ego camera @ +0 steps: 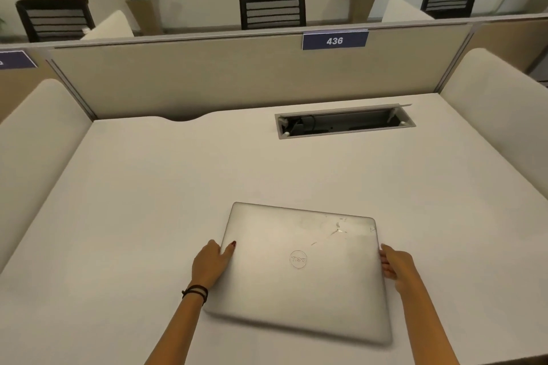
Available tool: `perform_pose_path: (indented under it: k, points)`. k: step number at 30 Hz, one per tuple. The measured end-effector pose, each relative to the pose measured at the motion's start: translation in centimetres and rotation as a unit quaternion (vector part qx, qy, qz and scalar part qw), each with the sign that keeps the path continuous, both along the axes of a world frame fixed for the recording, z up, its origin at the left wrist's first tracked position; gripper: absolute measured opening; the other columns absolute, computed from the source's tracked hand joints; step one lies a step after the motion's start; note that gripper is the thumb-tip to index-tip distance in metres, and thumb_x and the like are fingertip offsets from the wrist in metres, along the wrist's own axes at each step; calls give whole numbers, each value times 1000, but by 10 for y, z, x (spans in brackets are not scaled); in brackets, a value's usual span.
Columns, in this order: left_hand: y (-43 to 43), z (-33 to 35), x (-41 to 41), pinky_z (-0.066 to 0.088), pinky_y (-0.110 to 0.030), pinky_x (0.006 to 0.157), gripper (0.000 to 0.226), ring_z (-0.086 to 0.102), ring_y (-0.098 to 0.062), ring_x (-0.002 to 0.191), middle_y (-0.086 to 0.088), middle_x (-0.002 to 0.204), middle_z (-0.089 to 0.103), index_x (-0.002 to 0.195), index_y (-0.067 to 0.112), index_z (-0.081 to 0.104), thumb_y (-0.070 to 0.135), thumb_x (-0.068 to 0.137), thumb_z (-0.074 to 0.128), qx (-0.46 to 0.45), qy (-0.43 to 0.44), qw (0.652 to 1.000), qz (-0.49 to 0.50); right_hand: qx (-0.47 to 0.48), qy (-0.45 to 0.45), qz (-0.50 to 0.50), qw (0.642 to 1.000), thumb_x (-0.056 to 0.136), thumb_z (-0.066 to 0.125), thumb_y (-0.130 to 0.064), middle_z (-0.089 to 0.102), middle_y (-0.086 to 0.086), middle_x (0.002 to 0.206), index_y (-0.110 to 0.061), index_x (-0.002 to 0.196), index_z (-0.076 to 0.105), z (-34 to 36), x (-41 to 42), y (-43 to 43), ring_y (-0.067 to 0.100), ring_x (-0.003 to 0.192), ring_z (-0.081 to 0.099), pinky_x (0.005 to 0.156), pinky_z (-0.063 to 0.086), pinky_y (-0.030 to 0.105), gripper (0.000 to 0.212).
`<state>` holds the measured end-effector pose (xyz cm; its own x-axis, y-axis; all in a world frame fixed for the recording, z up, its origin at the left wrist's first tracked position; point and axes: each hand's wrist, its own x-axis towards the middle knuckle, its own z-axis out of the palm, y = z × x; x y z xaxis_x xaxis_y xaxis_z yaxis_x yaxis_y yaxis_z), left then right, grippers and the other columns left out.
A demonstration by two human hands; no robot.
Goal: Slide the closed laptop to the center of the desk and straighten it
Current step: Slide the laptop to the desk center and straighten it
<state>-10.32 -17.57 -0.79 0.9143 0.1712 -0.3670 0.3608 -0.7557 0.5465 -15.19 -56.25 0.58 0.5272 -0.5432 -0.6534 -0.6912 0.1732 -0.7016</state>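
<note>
A closed silver-grey metal laptop [302, 270] w/ a round logo on its lid lay flat on the wide off-white desk [148, 187], near the front edge and a bit right of the desk's mid-line. It sat visibly skewed: far edge ran down toward the right, near-right corner swung closest to the camera.

The left hand [211, 264] pressed against the laptop's left edge, thumb lying on the lid, other fingers tucked at or under the rim. The right hand [396, 265] was cupped on the right edge, fingers curled against the side. Both hands were clamped on the laptop from opposite sides, approx. mid-length.

Judged from this: grip was set, but the slide looked barely under way or not begun. Laptop was short of centre, w/ bare desk between it and the open grey cable tray [345, 124] recessed at the far right. Left to do, probably: push it farther from the front edge and a little left, then rotate it until its edges ran parallel to the desk's front edge.

Hard to make out: fingertips beneath either rim were hidden, so whether the laptop was lifted at all couldn't be told. Near edge was blurred. Forearms were cut off at the bottom of the frame, as was the desk's front edge. Tray contents were too dark to identify.
</note>
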Motion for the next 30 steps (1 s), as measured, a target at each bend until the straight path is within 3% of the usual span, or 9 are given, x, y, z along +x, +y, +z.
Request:
perform_pose_path:
  k: [4,22,30]
  points:
    - [5,-1,-11,29,-24,51,44,37,-13,54,3,61,41,65,16,31,45,92,49,-1,11,1000,27,-1,11,23,1000,87,56,-11,48,10,61,-5,59,51,0,12,2,19,52,39,49,33,25,29]
    - [-1,-1,4,29,-25,51,45,36,-13,55,3,61,40,62,18,30,43,92,50,-31,21,994,107,-28,13,89,996,87,51,-7,50,10,64,-3,66,51,1,75,-1,20,56,47,52,36,26,21]
    - [-8,-3,21,29,-26,52,45,36,-15,56,2,61,41,62,16,31,43,91,54,-55,11,990,127,-46,18,89,995,85,51,-7,45,8,60,-6,57,45,2,99,-6,19,53,43,50,33,27,28]
